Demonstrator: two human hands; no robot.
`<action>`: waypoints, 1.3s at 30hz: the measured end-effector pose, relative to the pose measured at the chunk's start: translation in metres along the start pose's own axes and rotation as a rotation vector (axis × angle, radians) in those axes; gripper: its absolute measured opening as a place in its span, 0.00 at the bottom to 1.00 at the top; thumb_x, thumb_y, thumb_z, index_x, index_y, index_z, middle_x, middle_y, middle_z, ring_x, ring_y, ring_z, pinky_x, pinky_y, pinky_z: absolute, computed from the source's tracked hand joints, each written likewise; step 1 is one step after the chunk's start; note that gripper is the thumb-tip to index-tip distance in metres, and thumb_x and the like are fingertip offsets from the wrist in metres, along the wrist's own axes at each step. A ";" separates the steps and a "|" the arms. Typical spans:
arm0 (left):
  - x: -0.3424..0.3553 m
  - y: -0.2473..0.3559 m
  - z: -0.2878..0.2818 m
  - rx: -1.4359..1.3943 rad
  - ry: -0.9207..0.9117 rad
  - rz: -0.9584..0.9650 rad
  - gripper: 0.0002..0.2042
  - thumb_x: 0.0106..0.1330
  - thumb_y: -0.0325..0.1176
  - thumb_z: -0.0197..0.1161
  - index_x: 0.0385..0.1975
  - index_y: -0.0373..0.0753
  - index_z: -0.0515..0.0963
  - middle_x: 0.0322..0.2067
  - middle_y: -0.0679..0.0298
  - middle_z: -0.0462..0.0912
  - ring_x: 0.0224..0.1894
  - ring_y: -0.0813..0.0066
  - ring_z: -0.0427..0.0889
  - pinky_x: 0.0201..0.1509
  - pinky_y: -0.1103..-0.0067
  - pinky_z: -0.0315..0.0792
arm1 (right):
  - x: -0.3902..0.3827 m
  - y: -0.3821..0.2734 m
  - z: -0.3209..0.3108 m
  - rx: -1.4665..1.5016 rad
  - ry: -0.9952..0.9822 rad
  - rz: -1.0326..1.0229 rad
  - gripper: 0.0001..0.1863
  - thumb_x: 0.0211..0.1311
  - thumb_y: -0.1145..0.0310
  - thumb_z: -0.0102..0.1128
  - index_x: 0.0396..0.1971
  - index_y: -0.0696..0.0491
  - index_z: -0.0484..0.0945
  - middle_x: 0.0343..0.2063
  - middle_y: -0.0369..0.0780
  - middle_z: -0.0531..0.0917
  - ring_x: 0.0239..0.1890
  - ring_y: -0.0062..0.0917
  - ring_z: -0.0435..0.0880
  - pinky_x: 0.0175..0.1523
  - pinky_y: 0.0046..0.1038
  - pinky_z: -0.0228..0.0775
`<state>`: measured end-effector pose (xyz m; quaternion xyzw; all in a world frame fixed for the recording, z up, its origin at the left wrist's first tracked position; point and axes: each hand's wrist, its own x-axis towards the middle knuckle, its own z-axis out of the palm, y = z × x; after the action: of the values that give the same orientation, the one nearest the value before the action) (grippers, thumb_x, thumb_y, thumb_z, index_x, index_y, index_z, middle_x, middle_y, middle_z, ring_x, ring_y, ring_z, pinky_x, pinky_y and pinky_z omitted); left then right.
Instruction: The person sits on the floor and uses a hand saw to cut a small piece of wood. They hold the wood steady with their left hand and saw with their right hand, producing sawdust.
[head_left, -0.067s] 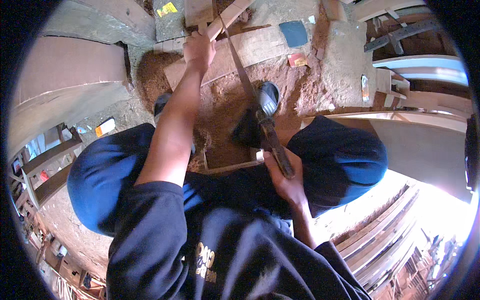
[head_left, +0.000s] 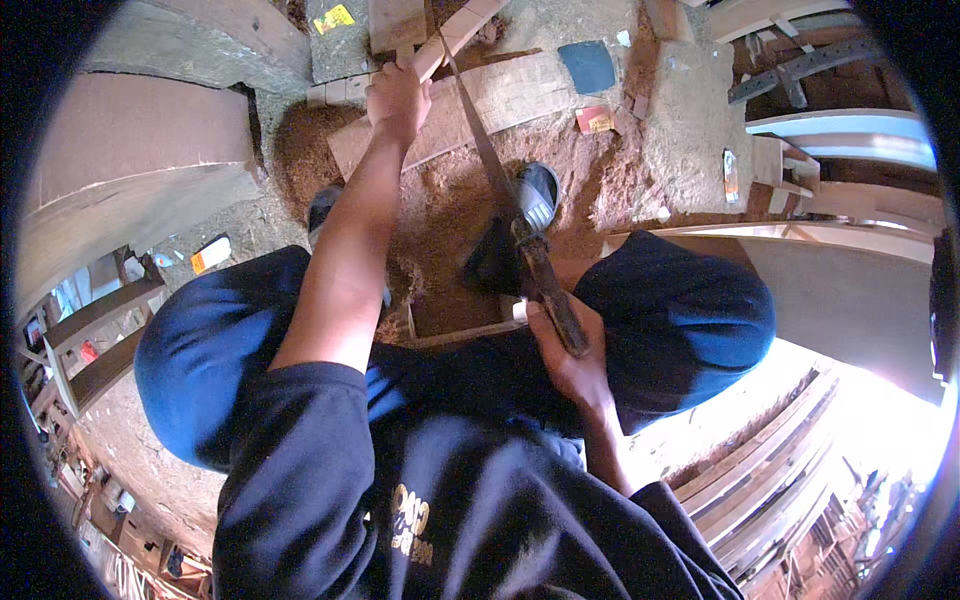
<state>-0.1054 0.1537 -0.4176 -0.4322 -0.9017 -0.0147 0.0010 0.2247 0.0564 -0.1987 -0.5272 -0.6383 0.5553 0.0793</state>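
My left hand (head_left: 398,100) is closed on a narrow wooden strip (head_left: 459,33) that slants up to the top edge. My right hand (head_left: 568,345) grips the dark handle of a long saw (head_left: 545,285); its blade runs forward to the strip, just right of my left fingers. A pale plank (head_left: 510,100) lies crosswise on the sawdust-covered floor under the blade, and a shorter board (head_left: 395,20) lies beyond it. My shoes (head_left: 537,195) show below the plank, the left one mostly behind my forearm.
Wooden panels (head_left: 140,130) stand at the left. A large board (head_left: 840,300) and stacked timber (head_left: 750,480) are at the right, with framed pieces (head_left: 800,70) above. A dark square (head_left: 587,67), a red packet (head_left: 594,121) and a yellow scrap (head_left: 334,19) lie on the floor.
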 end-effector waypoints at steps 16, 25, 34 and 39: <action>0.000 0.009 0.005 -0.080 0.113 -0.045 0.18 0.57 0.35 0.69 0.45 0.38 0.72 0.39 0.56 0.80 0.39 0.59 0.85 0.36 0.68 0.83 | 0.033 0.004 0.000 -0.003 0.044 0.055 0.13 0.66 0.63 0.63 0.40 0.57 0.81 0.28 0.38 0.83 0.33 0.24 0.79 0.43 0.31 0.72; 0.005 0.003 0.009 -0.099 0.133 -0.022 0.18 0.56 0.34 0.69 0.43 0.37 0.72 0.37 0.57 0.80 0.37 0.59 0.85 0.39 0.70 0.83 | 0.056 -0.002 0.015 0.004 0.033 0.132 0.13 0.67 0.62 0.62 0.39 0.57 0.81 0.30 0.39 0.84 0.34 0.25 0.80 0.42 0.32 0.73; 0.009 -0.006 0.000 -0.129 0.068 -0.011 0.26 0.60 0.46 0.69 0.49 0.35 0.69 0.39 0.54 0.81 0.44 0.58 0.84 0.42 0.71 0.82 | 0.062 0.013 0.033 -0.073 0.087 -0.061 0.09 0.68 0.67 0.59 0.32 0.58 0.78 0.22 0.33 0.77 0.27 0.18 0.74 0.33 0.25 0.67; 0.008 0.003 -0.006 -0.126 -0.031 -0.022 0.25 0.61 0.48 0.68 0.48 0.34 0.70 0.40 0.53 0.81 0.43 0.57 0.84 0.43 0.70 0.82 | 0.035 -0.001 0.028 -0.021 0.125 -0.115 0.13 0.68 0.65 0.60 0.26 0.57 0.74 0.19 0.32 0.73 0.24 0.16 0.69 0.29 0.26 0.62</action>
<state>-0.1080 0.1612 -0.4119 -0.4217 -0.9035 -0.0647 -0.0404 0.1901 0.0658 -0.2251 -0.5240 -0.6671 0.5092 0.1454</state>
